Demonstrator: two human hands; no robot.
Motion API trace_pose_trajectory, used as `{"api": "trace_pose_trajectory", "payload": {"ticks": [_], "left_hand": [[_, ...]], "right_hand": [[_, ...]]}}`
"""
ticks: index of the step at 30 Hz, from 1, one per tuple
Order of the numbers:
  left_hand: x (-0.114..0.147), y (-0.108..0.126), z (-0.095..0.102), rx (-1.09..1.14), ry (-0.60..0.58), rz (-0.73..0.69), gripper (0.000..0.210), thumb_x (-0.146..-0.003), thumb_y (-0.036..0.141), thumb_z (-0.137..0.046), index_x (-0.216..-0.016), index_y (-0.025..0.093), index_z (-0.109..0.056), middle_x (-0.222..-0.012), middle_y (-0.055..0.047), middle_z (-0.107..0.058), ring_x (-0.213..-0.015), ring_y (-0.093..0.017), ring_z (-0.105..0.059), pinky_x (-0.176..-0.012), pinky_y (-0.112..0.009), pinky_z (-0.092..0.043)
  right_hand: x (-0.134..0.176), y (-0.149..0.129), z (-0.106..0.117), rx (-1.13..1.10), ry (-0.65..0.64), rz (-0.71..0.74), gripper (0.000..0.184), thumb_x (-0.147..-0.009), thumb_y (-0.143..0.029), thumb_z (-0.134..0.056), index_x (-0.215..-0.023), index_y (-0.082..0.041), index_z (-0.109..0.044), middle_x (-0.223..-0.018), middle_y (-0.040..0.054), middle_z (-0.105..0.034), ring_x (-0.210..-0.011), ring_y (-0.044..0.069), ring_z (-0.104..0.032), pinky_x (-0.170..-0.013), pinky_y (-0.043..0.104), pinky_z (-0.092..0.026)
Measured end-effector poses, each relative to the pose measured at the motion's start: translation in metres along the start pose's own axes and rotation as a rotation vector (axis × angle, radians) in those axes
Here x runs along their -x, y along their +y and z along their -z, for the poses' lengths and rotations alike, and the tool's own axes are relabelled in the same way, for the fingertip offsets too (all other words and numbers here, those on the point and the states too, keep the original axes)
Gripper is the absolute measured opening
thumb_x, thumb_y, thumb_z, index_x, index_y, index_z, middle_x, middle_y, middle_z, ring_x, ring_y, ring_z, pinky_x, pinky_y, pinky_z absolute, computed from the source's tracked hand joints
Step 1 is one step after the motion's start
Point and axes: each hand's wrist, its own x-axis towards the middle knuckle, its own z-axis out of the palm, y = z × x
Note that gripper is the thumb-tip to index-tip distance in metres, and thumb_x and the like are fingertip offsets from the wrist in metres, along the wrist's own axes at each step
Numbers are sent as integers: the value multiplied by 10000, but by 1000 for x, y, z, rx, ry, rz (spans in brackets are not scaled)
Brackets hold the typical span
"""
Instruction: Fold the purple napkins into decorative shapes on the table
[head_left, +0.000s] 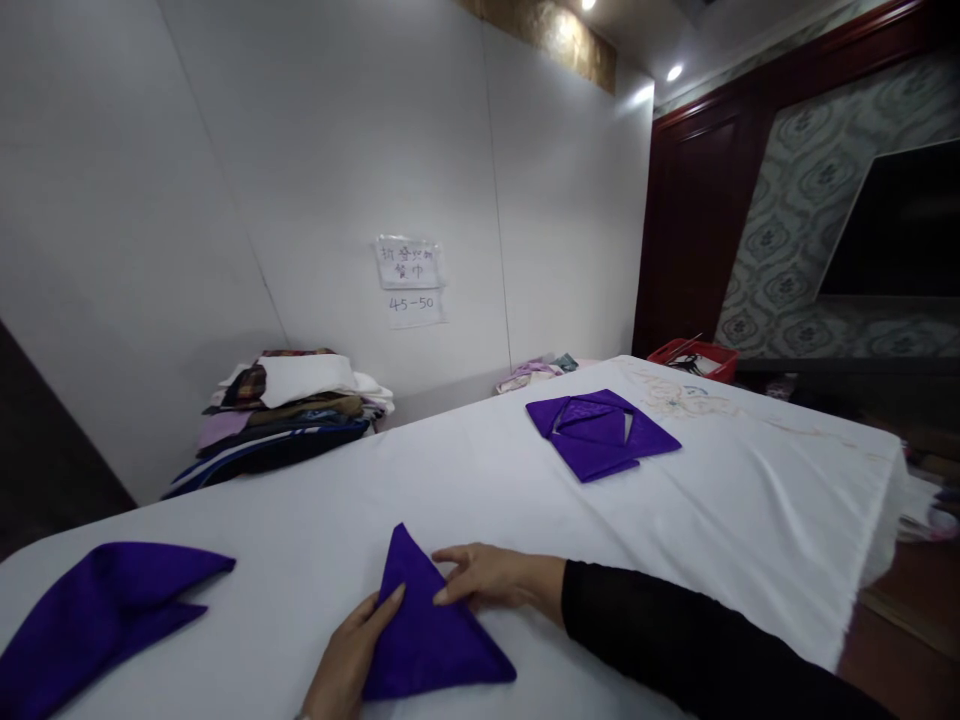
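A purple cloth napkin (pixel 427 640), folded into a triangle, lies in front of me on the white tablecloth with its point facing away. My left hand (pixel 349 650) grips its left edge, thumb on top and the other fingers out of sight beneath. On the right slanting edge is my right hand (pixel 487 578), its thumb over the cloth and index finger stretched along the edge; it holds the fold between them. Another folded purple napkin (pixel 105 610) with two pointed ends rests at the left. Farther back sits a flat purple napkin (pixel 600 460) folded with an opening in its middle.
Stacked clothes (pixel 300 415) stand beyond the table's far left edge. A smaller cloth pile (pixel 532 373) is by the white wall, and a red basket (pixel 697 358) stands past the far right corner. Paper signs (pixel 409 275) hang on the wall. The tablecloth (pixel 750 530) drapes over the right edge.
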Motion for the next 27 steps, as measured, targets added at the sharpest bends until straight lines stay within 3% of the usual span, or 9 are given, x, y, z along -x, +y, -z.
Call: {"api": "trace_pose_trajectory", "payload": {"ticks": [3, 7, 12, 16, 20, 27], "left_hand": [[-1, -4, -5, -29, -24, 2, 389, -659, 374, -697, -988, 184, -610, -911, -67, -703, -842, -225, -656, -772, -333, -530], [-2, -10, -14, -88, -50, -43, 379, -665, 378, -691, -985, 192, -610, -978, -66, -686, -870, -212, -648, -772, -300, -526], [1, -11, -19, -92, 12, -59, 514, -650, 377, -697, -1090, 160, -543, -991, -115, -669, -829, -221, -654, -718, -326, -536], [-1, -11, -17, -160, 79, -82, 532, -631, 401, -697, -1066, 129, -557, -995, -136, -655, -742, -191, -657, -710, -323, -538], [-7, -17, -12, -199, 70, -93, 508, -616, 416, -697, -1018, 128, -580, -955, -128, -662, -731, -190, -654, -690, -319, -544], [-14, -23, -9, -225, 84, -105, 524, -560, 445, -712, -968, 137, -599, -905, -113, -671, -699, -188, -653, -643, -302, -543]], "right_hand": [[13, 4, 3, -23, -7, 16, 584, -502, -192, -768, -1065, -173, -614, -778, 0, -620, -599, 95, -555, -544, 201, -415], [24, 4, 9, -40, 60, 50, 353, -511, -178, -727, -860, -156, -680, -766, 4, -641, -596, 92, -558, -604, 219, -427], [35, -5, 32, -64, 97, 125, 307, -511, -154, -693, -818, -149, -680, -720, -4, -649, -602, 106, -568, -665, 257, -442], [42, -21, 65, -35, 188, 151, 295, -534, -141, -660, -829, -138, -670, -722, 3, -652, -582, 106, -570, -631, 247, -443], [43, -40, 97, -6, 256, 180, 274, -581, -133, -617, -853, -135, -651, -736, 13, -653, -605, 110, -590, -665, 251, -463], [33, -93, 149, 455, 580, 246, 315, -724, -124, -532, -1030, -122, -605, -921, 81, -663, -808, 155, -626, -705, 251, -481]]}}
